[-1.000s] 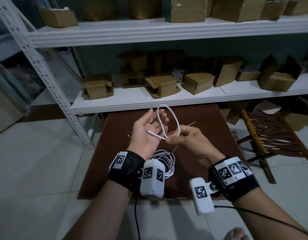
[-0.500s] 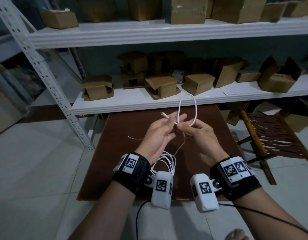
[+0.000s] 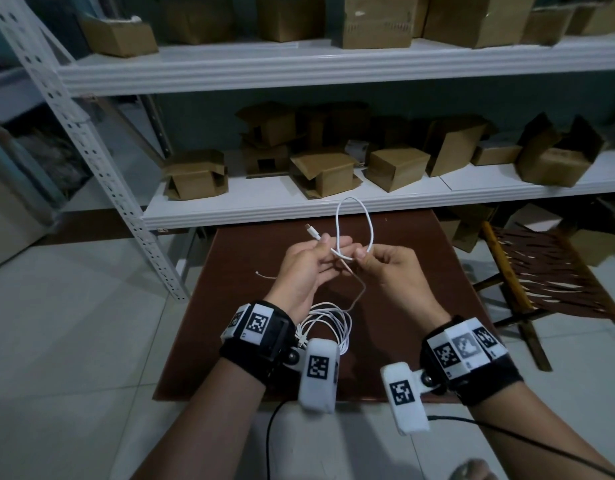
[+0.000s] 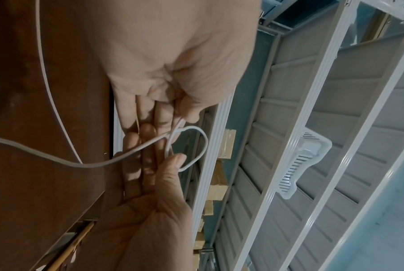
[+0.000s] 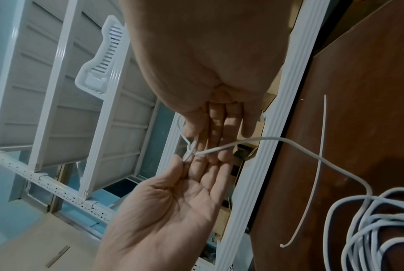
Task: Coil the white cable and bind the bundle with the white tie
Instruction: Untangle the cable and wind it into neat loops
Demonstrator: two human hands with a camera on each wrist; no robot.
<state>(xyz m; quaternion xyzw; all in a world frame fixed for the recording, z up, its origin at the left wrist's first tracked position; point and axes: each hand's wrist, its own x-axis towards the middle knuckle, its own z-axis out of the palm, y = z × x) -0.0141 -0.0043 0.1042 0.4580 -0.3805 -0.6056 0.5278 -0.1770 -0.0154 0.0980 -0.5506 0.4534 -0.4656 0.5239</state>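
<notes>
A small loop of the white cable (image 3: 355, 216) stands up between my two hands above the brown table (image 3: 427, 289). My left hand (image 3: 328, 245) pinches the cable just behind its connector (image 3: 312, 232), which pokes out to the upper left. My right hand (image 3: 363, 252) pinches the other leg of the loop where the strands cross (image 4: 173, 135). From there the cable (image 5: 312, 155) drops to a loose pile (image 3: 330, 323) on the table by my left wrist. The thin white tie (image 3: 264, 275) lies on the table left of my left hand, untouched; the right wrist view shows the tie (image 5: 320, 165) too.
A white shelf (image 3: 299, 209) with several cardboard boxes (image 3: 396, 168) runs just beyond the table's far edge. A slanted perforated shelf post (image 3: 102, 168) stands at the left. A wooden folding chair (image 3: 541, 271) sits right of the table. Tiled floor surrounds it.
The loop has shifted right and risen from my open left palm to between both hands. My left hand turned over and now pinches the cable near the connector.
</notes>
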